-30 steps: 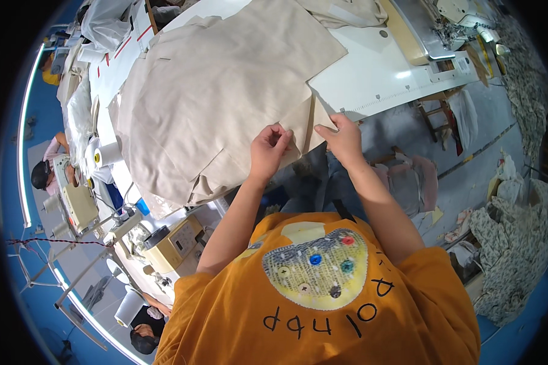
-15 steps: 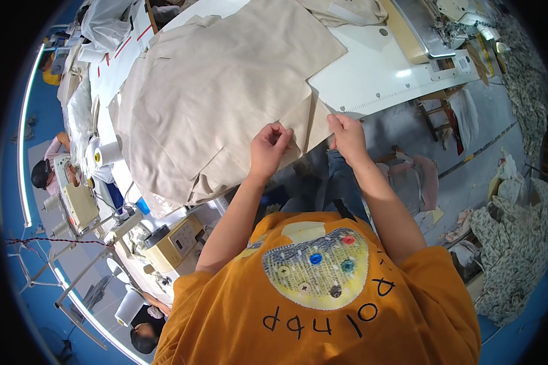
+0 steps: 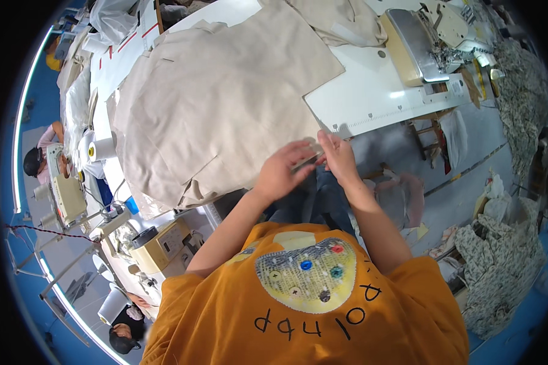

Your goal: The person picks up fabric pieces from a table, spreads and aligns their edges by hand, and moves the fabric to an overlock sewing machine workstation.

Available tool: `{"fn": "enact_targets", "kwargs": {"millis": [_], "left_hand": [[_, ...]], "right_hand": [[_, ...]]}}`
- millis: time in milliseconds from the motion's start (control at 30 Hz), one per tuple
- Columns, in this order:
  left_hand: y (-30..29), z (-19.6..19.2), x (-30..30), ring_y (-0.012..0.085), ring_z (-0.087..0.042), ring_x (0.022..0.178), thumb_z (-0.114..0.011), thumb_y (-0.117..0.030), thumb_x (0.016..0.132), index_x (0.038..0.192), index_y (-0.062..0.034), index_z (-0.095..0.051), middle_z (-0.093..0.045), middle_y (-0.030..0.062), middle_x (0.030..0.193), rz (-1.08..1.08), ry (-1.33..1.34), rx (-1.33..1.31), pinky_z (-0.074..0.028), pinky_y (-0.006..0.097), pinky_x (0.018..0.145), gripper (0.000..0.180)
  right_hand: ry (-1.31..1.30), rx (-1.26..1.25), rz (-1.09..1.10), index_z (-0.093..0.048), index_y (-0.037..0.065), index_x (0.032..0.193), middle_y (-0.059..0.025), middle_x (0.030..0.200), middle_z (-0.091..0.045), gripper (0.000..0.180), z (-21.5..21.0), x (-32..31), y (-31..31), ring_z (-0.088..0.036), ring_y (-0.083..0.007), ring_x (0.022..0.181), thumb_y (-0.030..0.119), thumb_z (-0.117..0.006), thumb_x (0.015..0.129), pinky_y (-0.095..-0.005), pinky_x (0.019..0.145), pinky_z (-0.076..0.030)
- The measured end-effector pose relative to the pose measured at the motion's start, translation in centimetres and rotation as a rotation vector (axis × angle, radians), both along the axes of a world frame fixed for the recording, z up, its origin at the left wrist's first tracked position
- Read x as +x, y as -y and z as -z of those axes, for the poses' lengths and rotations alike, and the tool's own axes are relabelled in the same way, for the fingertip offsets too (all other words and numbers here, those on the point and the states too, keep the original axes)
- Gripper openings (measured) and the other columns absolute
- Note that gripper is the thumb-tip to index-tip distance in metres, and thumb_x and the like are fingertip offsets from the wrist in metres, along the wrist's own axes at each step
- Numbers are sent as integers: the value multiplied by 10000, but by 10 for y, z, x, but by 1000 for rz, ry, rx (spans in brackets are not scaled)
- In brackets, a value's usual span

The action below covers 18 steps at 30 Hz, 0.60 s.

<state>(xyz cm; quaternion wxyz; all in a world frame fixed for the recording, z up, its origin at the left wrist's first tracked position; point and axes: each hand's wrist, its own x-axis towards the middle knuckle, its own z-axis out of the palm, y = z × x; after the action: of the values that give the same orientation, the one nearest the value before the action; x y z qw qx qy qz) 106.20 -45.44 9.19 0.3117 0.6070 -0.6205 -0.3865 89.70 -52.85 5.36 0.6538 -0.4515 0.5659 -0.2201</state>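
A large piece of beige cloth [image 3: 225, 103] lies spread over the white table, with a few creases and a small folded, slit part near its front left edge. My left hand [image 3: 281, 170] is just off the cloth's front edge, its fingers stretched out and the thumb apart, slightly blurred. Beside it, my right hand [image 3: 340, 159] has its fingers closed at the cloth's near right corner. The fingertips of both hands almost meet there, and the bit of cloth between them is partly hidden.
Right of the cloth is the white tabletop [image 3: 362, 91] with a printed scale. A sewing machine [image 3: 411, 45] stands at the far right. A thread cone [image 3: 100, 149] is at the left, near another machine [image 3: 67, 191] and a person [image 3: 36, 159]. Patterned fabric [image 3: 505, 267] is heaped at the right.
The folded-over corner of the cloth now lies flatter. My left hand has come nearer and toward the right, opening from a pinch. My right hand has moved slightly nearer and left.
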Motion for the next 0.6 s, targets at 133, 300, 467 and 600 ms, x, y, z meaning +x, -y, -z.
{"fn": "enact_targets", "kwargs": {"millis": [133,300,467,600], "left_hand": [[-6,-7,-9,290,-612,1034,-703,-105,795,1075,-122,-671,-618,59,1215,162,186,-82,-524,380,872,282],[-23,0,3,287,-615,1017,-697,-76,791,1044,-110,-670,-630,64,1183,76,186,-129,-528,382,851,256],[-34,0,15,298,-619,1006,-690,-60,790,1013,-103,-672,-648,67,1135,61,216,-74,-527,389,848,228],[-35,0,12,306,-621,979,-670,-58,799,996,-100,-667,-650,69,1107,95,199,-118,-526,393,822,201]], "right_hand": [[-151,-264,-110,-635,-51,992,-90,656,-637,363,15,-5,-4,-631,-142,531,292,-681,882,-285,515,-475],[-161,-166,-86,-630,-75,1050,-121,697,-674,351,5,-1,-4,-642,-152,528,226,-683,878,-286,534,-486],[-169,-179,-114,-629,-69,1073,-128,710,-680,363,11,-5,0,-647,-159,526,232,-682,877,-289,539,-495],[-224,-179,-133,-618,-62,1117,-146,732,-691,392,32,-13,2,-665,-176,542,237,-680,871,-302,553,-515]]}}
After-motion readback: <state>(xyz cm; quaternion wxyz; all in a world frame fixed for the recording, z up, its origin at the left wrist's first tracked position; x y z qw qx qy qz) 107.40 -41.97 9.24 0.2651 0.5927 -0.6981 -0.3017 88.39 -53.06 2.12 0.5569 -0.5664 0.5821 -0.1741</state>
